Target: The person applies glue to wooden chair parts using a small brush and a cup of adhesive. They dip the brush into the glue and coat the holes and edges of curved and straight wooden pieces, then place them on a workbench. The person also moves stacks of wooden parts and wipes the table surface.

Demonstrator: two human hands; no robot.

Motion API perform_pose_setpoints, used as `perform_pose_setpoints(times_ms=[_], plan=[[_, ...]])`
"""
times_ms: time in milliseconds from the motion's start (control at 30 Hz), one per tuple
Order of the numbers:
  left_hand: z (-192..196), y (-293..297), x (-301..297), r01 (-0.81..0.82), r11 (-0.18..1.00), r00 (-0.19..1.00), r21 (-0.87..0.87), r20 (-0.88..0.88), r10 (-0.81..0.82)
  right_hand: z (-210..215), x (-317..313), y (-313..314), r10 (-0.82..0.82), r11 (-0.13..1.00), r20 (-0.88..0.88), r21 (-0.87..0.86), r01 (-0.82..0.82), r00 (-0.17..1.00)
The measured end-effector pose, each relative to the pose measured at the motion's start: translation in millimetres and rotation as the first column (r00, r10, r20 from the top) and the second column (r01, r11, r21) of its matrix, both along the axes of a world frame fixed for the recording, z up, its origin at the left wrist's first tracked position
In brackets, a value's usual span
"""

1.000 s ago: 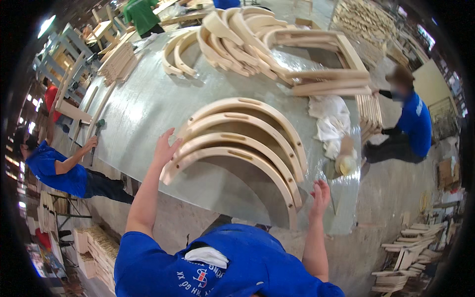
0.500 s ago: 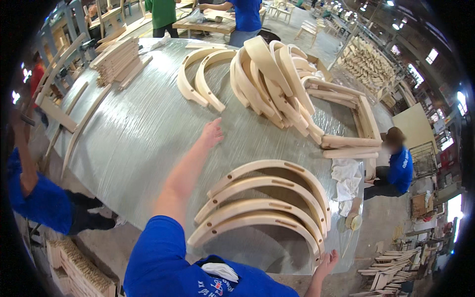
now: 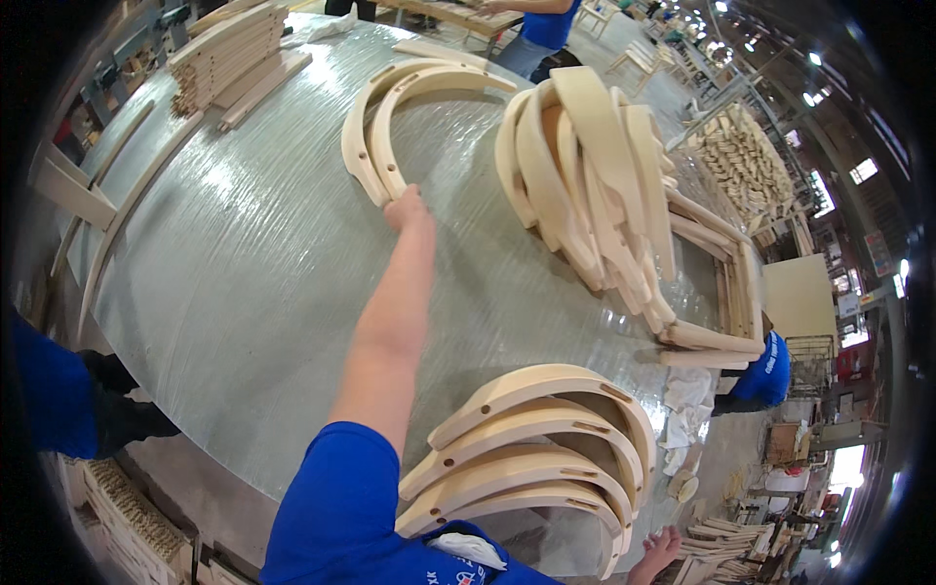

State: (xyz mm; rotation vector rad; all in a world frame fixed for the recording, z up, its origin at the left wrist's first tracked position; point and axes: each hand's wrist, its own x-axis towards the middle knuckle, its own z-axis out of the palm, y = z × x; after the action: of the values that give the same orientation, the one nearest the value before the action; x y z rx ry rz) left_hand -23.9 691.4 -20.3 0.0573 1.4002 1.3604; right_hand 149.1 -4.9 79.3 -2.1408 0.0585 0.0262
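**Curved wooden pieces: left hand is reaching the far pair**

Curved wooden pieces (image 3: 375,136), two pale arches lying flat and nested one inside the other, are sitting toward the far side of the big table (image 3: 224,292). Their bow is bulging to the left and the open side is facing right; the long axis is running from the near ends by the hand up and away to the far ends near the table's back edge. The left hand (image 3: 407,207) is stretching out at the end of a fully extended arm and touching the near ends of that pair. The fingers are hidden behind the hand, so I can't tell if it's actually gripping or just resting there.

Going right, a heap of similar bent parts (image 3: 585,185) is standing on edge and leaning together, well apart from the hand. Nearer the body, a fanned set of four arches (image 3: 546,458) is lying flat, with slots and small holes showing in the smooth light wood. The right hand (image 3: 661,552) is down at the table's near edge just beside that set, fingers spread loose and holding nothing.

The tabletop is looking like dull grey metal with fine streaky scratches all over.
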Motion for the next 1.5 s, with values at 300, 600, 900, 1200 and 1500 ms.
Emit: perform_pose_setpoints(times_ms=[300, 600, 900, 1200, 1500], plan=[[-2.3, 109.0, -197.8, -0.057, 0.943, 0.995, 0.327, -0.059, 0.081, -15.7, 48.0, 63.5, 0.298, 0.954, -0.016, 0.043, -0.297, 0.955], [-4.9, -115.3, -209.6, 0.836, 0.525, 0.548, 0.159, -0.298, -0.781, -22.8, 49.7, 6.9, 0.608, 0.632, -0.117, -0.528, -0.567, 0.785], [39.2, -385.8, -181.3, 0.922, -0.239, -0.381, -0.305, -0.827, -0.414, -47.5, 43.3, -29.4, 0.85, 0.385, -0.085, -0.574, -0.723, 0.52], [60.8, -375.7, -111.6, 0.794, -0.114, -0.607, -0.597, -0.77, -0.195, -59.4, 96.9, 5.2, 0.857, 0.421, -0.059, -0.491, -0.763, 0.511], [50.7, -435.7, -167.0, 0.909, -0.082, -0.414, -0.409, -0.857, -0.307, -64.2, 71.9, 8.8, 0.921, 0.375, 0.068, -0.417, -0.828, 0.383]])
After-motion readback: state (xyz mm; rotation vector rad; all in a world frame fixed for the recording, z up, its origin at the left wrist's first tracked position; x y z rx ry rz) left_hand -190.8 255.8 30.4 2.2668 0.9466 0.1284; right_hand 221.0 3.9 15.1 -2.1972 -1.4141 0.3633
